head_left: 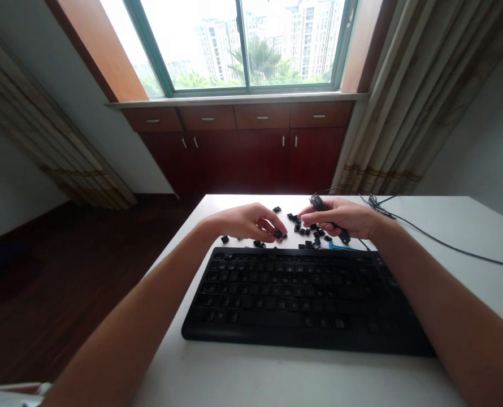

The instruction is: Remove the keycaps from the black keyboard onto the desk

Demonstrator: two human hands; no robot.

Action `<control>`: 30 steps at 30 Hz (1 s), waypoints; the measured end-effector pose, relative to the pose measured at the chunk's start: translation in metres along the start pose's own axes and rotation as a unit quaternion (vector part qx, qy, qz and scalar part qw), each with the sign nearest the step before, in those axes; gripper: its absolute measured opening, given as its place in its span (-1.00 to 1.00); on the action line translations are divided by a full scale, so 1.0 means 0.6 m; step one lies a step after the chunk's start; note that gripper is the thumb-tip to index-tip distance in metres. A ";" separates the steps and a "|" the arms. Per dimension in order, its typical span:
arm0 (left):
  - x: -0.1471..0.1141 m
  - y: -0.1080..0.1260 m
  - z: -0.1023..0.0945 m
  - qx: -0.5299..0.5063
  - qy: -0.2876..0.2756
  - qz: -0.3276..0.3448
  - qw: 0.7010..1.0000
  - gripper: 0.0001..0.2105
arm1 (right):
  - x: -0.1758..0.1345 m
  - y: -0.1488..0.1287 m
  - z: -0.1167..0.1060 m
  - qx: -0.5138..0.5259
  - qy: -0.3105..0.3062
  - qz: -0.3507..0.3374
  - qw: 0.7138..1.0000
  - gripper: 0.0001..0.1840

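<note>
A black keyboard (272, 294) lies on the white table in front of me, with bare sockets where some keys are gone. Just beyond its back edge, my left hand (255, 222) pinches a small black keycap (278, 233) between thumb and fingers, close to the tabletop. My right hand (345, 217) is wrapped round a slim black tool (318, 202); one end sticks up past the fingers and the other shows below the palm. What kind of tool it is I cannot make out. Loose black keycaps (298, 226) are scattered between and below the two hands.
A blue tool (340, 247) lies behind the keyboard, under my right hand. A dark cable (438, 229) runs over the right side of the white table (480, 237), bundled near the back edge. Beyond stand red cabinets (260, 161) beneath a window.
</note>
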State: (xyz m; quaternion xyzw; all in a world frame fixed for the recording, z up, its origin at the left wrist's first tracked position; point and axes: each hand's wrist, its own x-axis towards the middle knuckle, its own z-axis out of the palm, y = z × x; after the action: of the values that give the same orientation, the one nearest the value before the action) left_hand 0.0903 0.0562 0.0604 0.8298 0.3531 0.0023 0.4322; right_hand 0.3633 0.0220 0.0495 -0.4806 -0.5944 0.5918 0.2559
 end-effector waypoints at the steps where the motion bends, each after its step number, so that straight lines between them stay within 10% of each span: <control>1: 0.002 -0.001 0.001 0.008 0.004 -0.009 1.000 -0.55 | -0.001 -0.002 0.001 -0.025 0.004 -0.002 1.000 -0.50; 9: 0.012 -0.010 0.011 0.030 0.022 0.031 0.999 -0.70 | -0.008 -0.019 0.016 -0.192 -0.011 -0.021 0.981 -0.56; 30: -0.013 0.060 0.025 0.097 0.184 0.158 0.965 -0.75 | -0.004 -0.014 0.031 -0.153 -0.080 -0.028 0.985 -0.50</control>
State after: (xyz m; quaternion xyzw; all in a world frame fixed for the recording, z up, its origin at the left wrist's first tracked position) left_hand 0.1100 0.0271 0.0793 0.8982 0.2893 0.1891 0.2717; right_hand 0.3461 0.0126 0.0552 -0.4485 -0.7096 0.5231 0.1471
